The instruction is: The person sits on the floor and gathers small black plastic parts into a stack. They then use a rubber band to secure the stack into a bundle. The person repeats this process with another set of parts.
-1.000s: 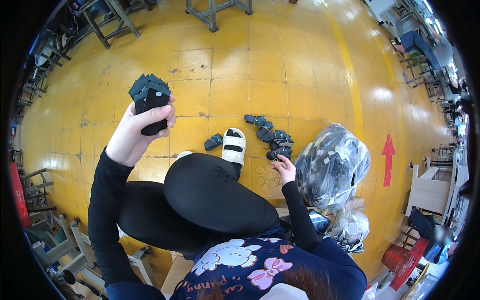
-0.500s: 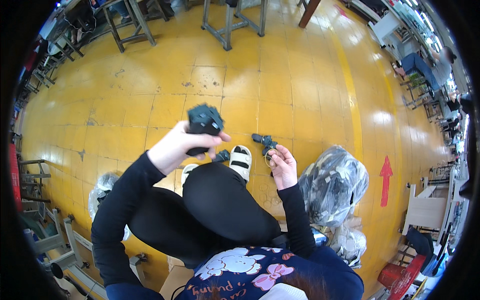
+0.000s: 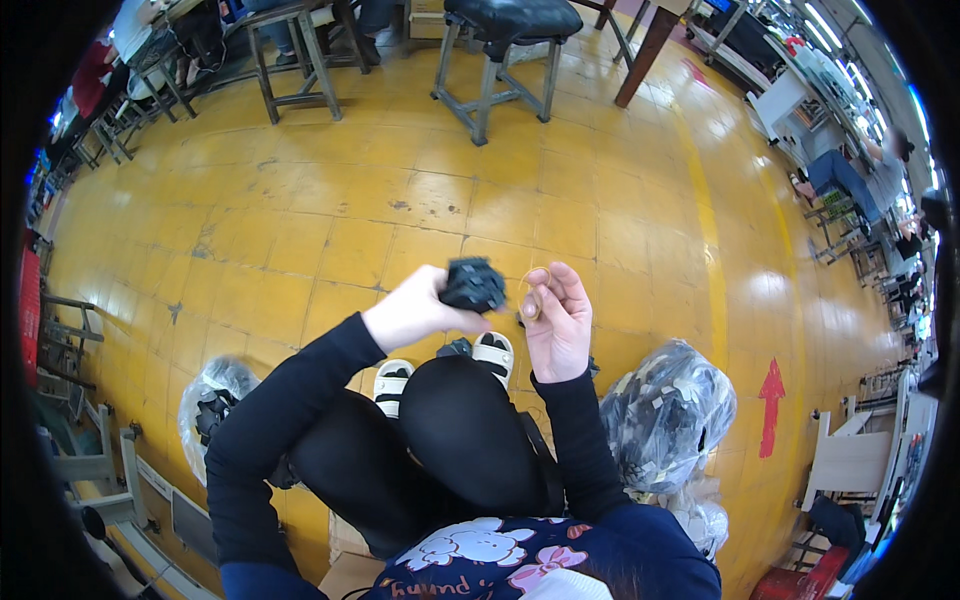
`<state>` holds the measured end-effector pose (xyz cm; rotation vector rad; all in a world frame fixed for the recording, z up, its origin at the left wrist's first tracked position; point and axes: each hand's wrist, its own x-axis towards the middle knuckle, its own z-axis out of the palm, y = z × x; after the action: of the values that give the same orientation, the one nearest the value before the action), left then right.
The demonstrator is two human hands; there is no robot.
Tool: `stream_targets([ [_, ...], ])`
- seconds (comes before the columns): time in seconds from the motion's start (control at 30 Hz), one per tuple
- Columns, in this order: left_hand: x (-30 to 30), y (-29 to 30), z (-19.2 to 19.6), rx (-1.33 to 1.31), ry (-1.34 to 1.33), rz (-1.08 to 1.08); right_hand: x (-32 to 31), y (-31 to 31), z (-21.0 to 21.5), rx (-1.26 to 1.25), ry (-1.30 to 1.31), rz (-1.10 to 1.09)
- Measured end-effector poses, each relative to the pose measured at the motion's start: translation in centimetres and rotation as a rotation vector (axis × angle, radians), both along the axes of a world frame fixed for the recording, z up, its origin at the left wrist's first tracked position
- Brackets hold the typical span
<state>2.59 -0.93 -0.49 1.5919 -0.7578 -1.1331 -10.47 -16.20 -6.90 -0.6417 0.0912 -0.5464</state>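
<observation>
My left hand [image 3: 418, 306] is wrapped round a stack of small black pieces [image 3: 473, 284], raised in front of my knees. What the pieces are cannot be made out. Just to the right, my right hand [image 3: 560, 325] pinches a thin yellowish rubber band [image 3: 522, 288] between thumb and fingers. The band hangs as an open loop beside the stack, with a small gap between them. On the floor by my sandals [image 3: 493, 352] lies another dark bundle [image 3: 455, 348], partly hidden behind my knee.
A clear plastic bag of dark and pale pieces [image 3: 668, 415] stands at my right, a smaller bag [image 3: 697, 518] behind it. Another clear bag [image 3: 205, 400] is at my left. Ahead stands a black-topped stool [image 3: 510, 25]. People sit at benches along both sides.
My left hand has moved right with the black stack, close to my right hand. My right hand has risen slightly with the band. The view has tilted up, showing more of the stool.
</observation>
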Motion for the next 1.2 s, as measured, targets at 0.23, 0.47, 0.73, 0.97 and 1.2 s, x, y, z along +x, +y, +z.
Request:
stream_targets([
  [0.23, 1.1, 1.6, -0.8, -0.097, 0.165, 0.211, -2.8, -2.7, -6.2, -0.008, 0.246, -0.118],
  [0.47, 0.5, 1.6, -0.2, -0.087, 0.21, 0.173, -12.5, -3.7, -22.7, -0.546, 1.098, 0.092],
  [0.73, 0.8, 1.5, -1.0, -0.022, 0.207, 0.13, -14.0, -2.3, -23.3, -1.31, 1.058, 0.013],
  [0.97, 0.5, 1.1, -1.6, -0.051, 0.172, 0.068, -1.2, -0.8, -6.1, -0.469, 0.417, 0.202],
  [1.2, 1.0, 1.2, -1.7, 0.02, 0.19, 0.08, 1.3, 0.5, -1.6, -0.149, 0.237, 0.153],
])
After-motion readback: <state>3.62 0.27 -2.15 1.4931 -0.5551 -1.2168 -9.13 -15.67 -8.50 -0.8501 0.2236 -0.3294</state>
